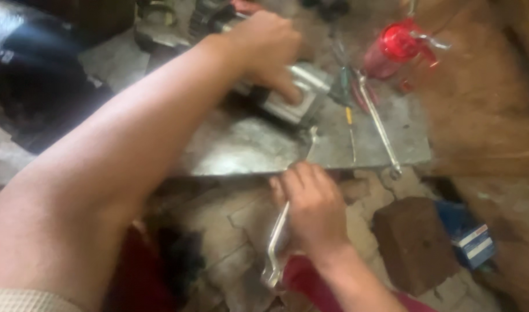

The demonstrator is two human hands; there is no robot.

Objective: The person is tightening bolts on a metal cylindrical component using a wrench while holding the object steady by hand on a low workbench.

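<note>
On the metal counter (247, 150), left hand (264, 49) is pressing the silver part (293, 95) steady; right hand (313, 211) is closing its grip around a wrench (279, 237), which should stay square.

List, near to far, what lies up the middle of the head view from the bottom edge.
Right hand gripping a long wrench → edge of the metal plate → silver metal block → left hand on it.

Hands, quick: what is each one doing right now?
Left hand: closed over the grey metal part on the metal plate.
Right hand: closed around a long silver wrench.
</note>
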